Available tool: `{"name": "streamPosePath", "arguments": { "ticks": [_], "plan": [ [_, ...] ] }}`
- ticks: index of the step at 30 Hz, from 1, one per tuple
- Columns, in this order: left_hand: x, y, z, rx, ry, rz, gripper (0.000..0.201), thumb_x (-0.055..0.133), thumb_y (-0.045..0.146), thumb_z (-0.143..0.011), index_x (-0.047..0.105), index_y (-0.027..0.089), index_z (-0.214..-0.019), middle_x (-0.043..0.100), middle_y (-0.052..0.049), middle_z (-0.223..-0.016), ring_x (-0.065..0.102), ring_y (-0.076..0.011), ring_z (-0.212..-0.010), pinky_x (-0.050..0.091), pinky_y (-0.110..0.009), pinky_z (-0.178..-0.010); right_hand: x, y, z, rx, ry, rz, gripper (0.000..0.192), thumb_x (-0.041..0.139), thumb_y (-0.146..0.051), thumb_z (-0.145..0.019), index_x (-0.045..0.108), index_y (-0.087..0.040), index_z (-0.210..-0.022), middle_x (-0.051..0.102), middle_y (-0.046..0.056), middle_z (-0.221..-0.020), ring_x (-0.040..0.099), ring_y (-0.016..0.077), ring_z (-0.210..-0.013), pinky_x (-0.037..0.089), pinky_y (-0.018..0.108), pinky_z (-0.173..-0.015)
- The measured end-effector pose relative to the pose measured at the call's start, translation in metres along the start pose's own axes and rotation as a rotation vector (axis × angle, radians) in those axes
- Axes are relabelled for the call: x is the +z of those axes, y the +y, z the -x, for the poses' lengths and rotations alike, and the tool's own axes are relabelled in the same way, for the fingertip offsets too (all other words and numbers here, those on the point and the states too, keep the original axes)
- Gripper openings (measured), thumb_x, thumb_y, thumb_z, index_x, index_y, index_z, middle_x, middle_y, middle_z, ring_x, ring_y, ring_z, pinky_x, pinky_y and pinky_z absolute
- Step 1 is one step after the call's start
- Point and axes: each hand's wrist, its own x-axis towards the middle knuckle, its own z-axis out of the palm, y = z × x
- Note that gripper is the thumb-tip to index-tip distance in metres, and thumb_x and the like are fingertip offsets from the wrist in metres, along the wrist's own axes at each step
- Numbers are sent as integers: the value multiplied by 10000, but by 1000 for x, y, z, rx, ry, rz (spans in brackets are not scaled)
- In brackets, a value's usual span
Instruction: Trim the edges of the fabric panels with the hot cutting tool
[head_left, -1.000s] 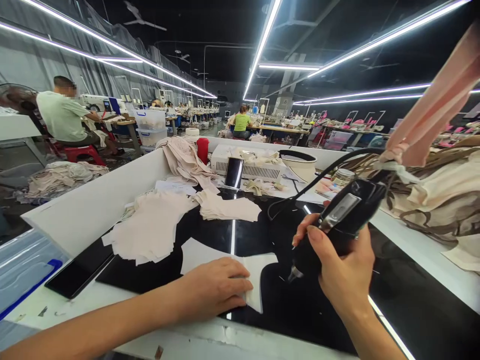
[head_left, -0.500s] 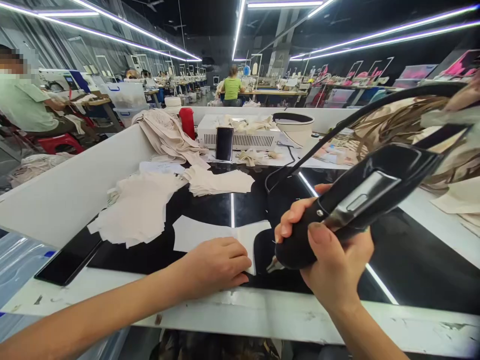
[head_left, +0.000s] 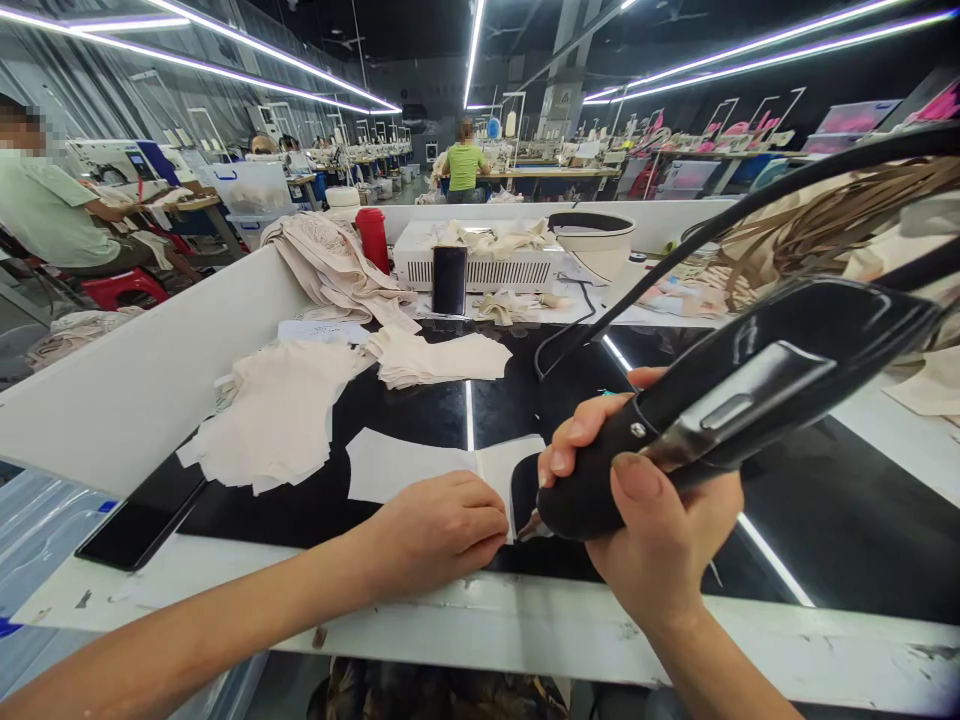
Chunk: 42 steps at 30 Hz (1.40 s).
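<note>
My left hand (head_left: 439,528) lies flat, fingers together, pressing a pale cut fabric piece (head_left: 405,468) onto the glossy black tabletop (head_left: 825,510). My right hand (head_left: 656,540) grips a black corded hand tool (head_left: 720,405), its metal tip touching the fabric's right edge just beside my left fingertips. The tool's black cable (head_left: 675,265) arcs up to the right. A stack of similar pale pieces (head_left: 274,415) lies to the left, and a smaller stack (head_left: 439,358) sits behind.
A black phone (head_left: 139,525) lies at the left front. A white partition wall (head_left: 150,380) borders the left. At the back stand a white vented box (head_left: 480,265), a red bottle (head_left: 373,240), a bowl (head_left: 592,240) and fabric heaps (head_left: 825,240). Other people sit at distant stations.
The view has dropped towards the table's front edge. My right hand brought the tool down and left until its tip met the fabric edge. My left hand stayed pressing the piece.
</note>
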Motion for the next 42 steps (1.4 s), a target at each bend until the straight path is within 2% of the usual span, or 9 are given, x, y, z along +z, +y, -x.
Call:
{"name": "streamPosePath", "arguments": {
  "ticks": [17,23,26,30,34,37,42],
  "plan": [
    [-1,1,-3,-33,-24,58,240,580,192,-1187,756,172,-1026,815,-75,-1084,755,-215,-1020,568,-325,-973,2,5,4,-37,-31,62,513,944,-488,-912,633,-302,-1274,726,-36,-853,669,163,-571,611,321,-492],
    [-2,-4,-10,-95,-81,-5,272,577,226,-1204,722,181,-979,753,-68,-999,715,-210,-925,553,-320,-884,2,5,4,-41,-16,99,520,945,-505,-910,636,-304,-1276,716,-34,-851,666,168,-572,609,328,-489],
    [-2,-4,-13,-118,-66,-6,219,599,181,-1182,707,183,-992,741,-66,-1030,709,-207,-945,557,-308,-888,2,5,4,-43,-20,85,520,957,-490,-899,646,-301,-1271,716,-33,-847,664,169,-574,604,324,-481],
    [-3,-4,-12,-68,-56,17,162,610,107,-1150,716,188,-1059,767,-80,-1151,730,-213,-1045,572,-317,-971,2,4,4,-34,-12,79,504,952,-478,-908,660,-304,-1279,712,-26,-853,661,177,-605,604,326,-492],
    [-4,-7,-8,-29,-104,26,176,628,49,-1117,735,185,-1083,784,-68,-1066,749,-206,-989,575,-297,-925,1,3,4,-39,-8,88,493,952,-480,-905,671,-302,-1270,704,-26,-832,652,182,-603,588,325,-487],
    [-6,-11,-5,23,-111,36,232,588,21,-1121,758,177,-1143,815,-79,-1114,768,-215,-1055,581,-310,-979,1,3,4,-36,-7,75,504,969,-473,-892,679,-300,-1266,715,-28,-825,652,178,-594,592,326,-493],
    [-9,-15,0,83,-110,62,281,547,79,-1181,782,188,-1289,840,-90,-1208,787,-219,-1159,590,-320,-1063,2,1,3,-29,-6,59,490,973,-452,-892,688,-299,-1260,729,-24,-835,664,177,-590,578,314,-479]
  ]
}}
